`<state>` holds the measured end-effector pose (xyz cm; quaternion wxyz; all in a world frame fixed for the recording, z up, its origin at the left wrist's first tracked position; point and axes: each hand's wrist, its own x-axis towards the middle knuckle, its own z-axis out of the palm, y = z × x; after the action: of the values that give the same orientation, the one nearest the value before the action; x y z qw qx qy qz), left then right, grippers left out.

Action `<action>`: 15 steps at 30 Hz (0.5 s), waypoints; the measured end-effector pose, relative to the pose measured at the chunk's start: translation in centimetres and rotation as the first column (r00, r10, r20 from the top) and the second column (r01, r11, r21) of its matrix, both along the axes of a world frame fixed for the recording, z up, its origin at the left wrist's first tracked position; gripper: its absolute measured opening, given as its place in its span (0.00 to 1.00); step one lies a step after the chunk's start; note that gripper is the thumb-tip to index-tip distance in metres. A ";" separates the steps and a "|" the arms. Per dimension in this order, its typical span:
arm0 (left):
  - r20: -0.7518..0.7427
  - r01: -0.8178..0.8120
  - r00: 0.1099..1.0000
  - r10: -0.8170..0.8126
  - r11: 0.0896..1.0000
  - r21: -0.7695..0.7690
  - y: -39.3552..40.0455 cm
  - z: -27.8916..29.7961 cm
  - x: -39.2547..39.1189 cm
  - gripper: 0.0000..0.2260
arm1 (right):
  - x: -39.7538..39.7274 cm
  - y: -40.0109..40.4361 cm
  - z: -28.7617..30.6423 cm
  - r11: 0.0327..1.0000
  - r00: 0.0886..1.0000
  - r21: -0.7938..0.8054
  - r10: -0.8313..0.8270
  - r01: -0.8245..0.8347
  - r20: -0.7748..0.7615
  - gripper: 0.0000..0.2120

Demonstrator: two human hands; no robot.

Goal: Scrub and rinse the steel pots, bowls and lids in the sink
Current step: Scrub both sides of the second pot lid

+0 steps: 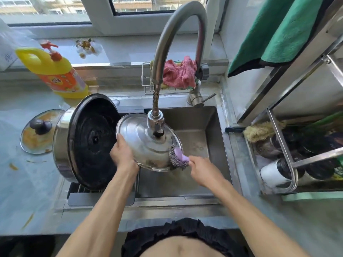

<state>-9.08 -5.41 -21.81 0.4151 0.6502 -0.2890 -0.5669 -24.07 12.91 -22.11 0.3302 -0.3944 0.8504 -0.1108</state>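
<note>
Gripping the steel lid [141, 138], left hand [123, 153]; right hand [201, 166] presses scrubber [177, 156].

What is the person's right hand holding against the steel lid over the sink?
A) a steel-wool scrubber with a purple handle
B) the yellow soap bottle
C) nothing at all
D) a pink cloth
A: the right hand grips the purple handle of a steel-wool scrubber, pressed on the lower edge of the steel lid that the left hand holds over the sink.
</note>
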 end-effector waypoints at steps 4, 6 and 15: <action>0.161 0.053 0.986 -0.038 0.995 -0.090 2.3 0.0 -1.9 0.20 | 3.6 0.6 2.1 0.987 0.990 -0.080 0.135 -0.138 -0.035 0.10; 0.220 0.111 0.972 -0.081 0.985 -0.131 3.4 0.6 -2.9 0.22 | 3.9 -0.1 3.1 0.976 0.982 -0.127 0.164 -0.175 -0.095 0.11; 0.257 0.618 0.786 -0.563 0.720 -0.315 5.5 0.7 -2.1 0.24 | 0.1 -3.7 5.4 0.983 0.974 -0.171 0.022 -0.062 -0.227 0.11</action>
<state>-11.20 0.12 -21.11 0.3089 0.4686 -0.6149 -0.5540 -23.99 9.18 -16.74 0.1982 -0.4501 0.8604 -0.1337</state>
